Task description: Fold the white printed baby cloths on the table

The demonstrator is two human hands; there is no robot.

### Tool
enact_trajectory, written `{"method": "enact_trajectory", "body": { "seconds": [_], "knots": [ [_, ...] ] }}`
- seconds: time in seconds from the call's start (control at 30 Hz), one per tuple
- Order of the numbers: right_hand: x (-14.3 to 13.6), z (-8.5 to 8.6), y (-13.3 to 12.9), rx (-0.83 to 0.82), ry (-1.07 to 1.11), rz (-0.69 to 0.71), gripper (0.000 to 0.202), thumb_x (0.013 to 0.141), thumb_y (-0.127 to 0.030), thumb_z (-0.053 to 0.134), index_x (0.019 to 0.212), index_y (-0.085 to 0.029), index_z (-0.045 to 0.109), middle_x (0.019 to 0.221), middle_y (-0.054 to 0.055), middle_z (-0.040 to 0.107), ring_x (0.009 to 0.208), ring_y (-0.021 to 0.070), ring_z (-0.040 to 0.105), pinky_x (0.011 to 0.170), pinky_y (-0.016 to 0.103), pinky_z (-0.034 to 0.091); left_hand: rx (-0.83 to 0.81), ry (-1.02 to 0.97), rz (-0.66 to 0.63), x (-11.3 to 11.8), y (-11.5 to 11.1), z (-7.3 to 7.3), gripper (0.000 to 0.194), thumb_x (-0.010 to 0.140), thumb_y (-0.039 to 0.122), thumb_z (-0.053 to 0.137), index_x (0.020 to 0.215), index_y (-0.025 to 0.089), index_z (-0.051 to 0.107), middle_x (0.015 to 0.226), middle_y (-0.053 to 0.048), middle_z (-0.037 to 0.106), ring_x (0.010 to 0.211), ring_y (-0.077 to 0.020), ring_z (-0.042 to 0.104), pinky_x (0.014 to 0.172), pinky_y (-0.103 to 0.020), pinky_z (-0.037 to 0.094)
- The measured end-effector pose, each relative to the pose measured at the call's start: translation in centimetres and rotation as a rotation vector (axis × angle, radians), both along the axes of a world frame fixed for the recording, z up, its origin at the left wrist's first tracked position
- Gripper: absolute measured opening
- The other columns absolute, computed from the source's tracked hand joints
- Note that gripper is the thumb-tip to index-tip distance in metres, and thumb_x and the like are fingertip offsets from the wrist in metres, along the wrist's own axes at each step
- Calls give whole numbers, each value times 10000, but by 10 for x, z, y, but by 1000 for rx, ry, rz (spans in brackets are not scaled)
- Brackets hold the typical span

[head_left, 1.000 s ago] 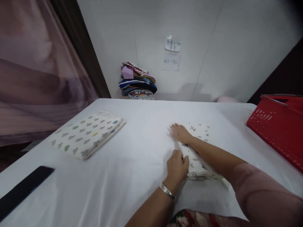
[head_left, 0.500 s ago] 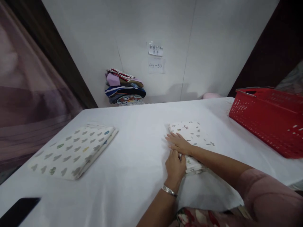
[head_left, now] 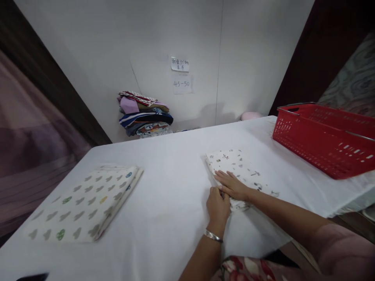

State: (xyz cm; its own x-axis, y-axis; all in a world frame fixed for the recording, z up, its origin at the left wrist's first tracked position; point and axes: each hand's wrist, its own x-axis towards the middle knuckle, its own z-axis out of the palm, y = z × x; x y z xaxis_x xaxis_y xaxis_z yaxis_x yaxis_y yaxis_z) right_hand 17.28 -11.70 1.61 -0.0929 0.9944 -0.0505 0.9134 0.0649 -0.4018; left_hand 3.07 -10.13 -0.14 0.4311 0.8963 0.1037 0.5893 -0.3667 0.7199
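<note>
on the white table, the folded cloth is pressed by the flat right hand. its edge is touched by the curled left hand, whose grip cannot be told.

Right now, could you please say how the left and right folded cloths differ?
The folded white cloth with grey cloud-like shapes lies untouched, while the folded white cloth with small scattered motifs has the left hand at its edge and the right hand on top. The first one's motifs are larger and more evenly spaced than the second's. Both lie on the white-covered table.
</note>
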Motion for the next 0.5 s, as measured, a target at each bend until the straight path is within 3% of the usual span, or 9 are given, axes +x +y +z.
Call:
{"method": "enact_trajectory", "body": {
  "seconds": [0.27, 0.5],
  "knots": [
    [10, 10, -2, -34, 44, -33, 635, 915, -537, 251, 1443, -184, 259, 1504, 61, 211, 1391, 214, 118, 1125, 467, 90, 50, 5, -15, -2, -2, 0, 133, 874, 295, 443, 806, 198, 504, 827, -32, 561, 741, -151, 532, 645, -264, 346],
    [87, 3, -53, 183, -112, -481, 549, 833, -388, 460, 1325, -146, 461, 1397, 123, 424, 1310, 273, 341, 1082, 419, 268, -35, -40, 46, -7, -1, 1, 120, 821, 325, 517, 840, 208, 499, 819, -16, 589, 713, -148, 531, 628, -259, 356]
  ]
}}
